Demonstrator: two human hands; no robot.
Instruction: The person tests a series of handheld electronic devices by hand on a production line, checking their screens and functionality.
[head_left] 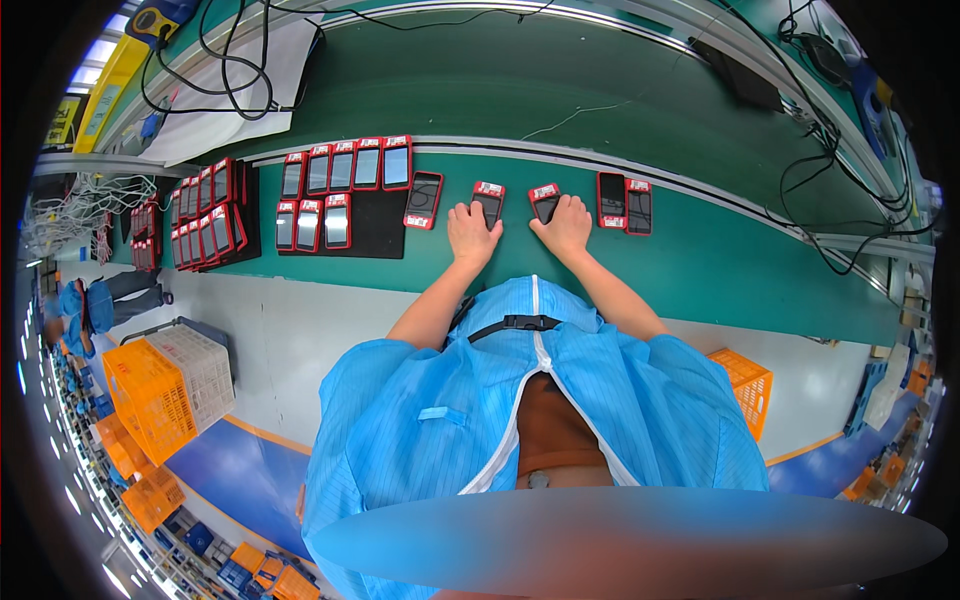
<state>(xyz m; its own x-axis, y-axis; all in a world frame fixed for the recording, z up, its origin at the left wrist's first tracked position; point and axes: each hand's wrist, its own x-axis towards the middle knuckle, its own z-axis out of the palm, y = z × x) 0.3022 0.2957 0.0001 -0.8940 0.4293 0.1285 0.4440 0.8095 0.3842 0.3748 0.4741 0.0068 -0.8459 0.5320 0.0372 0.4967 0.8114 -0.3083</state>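
Observation:
My left hand (470, 237) lies over the lower left of a red-framed handheld device (489, 196) with a dark screen, its fingers closed about the edge. To its right, my right hand (565, 230) grips the lower right part of a second such device (544, 199), which is tilted on the green table (440, 262). Both devices rest on the tabletop, partly covered by my fingers. Just left of my left hand is a loose red device (423, 200). Two more, a dark-screened device (612, 198) and its neighbour (639, 207), stand side by side beyond my right hand.
Several red devices (337, 221) sit in two rows on a black mat (378, 228) at the left, with stacks of more (208, 233) farther left. A metal rail (560, 153) runs behind. Black cables (835, 160) hang at the right; orange crates (150, 400) stand on the floor.

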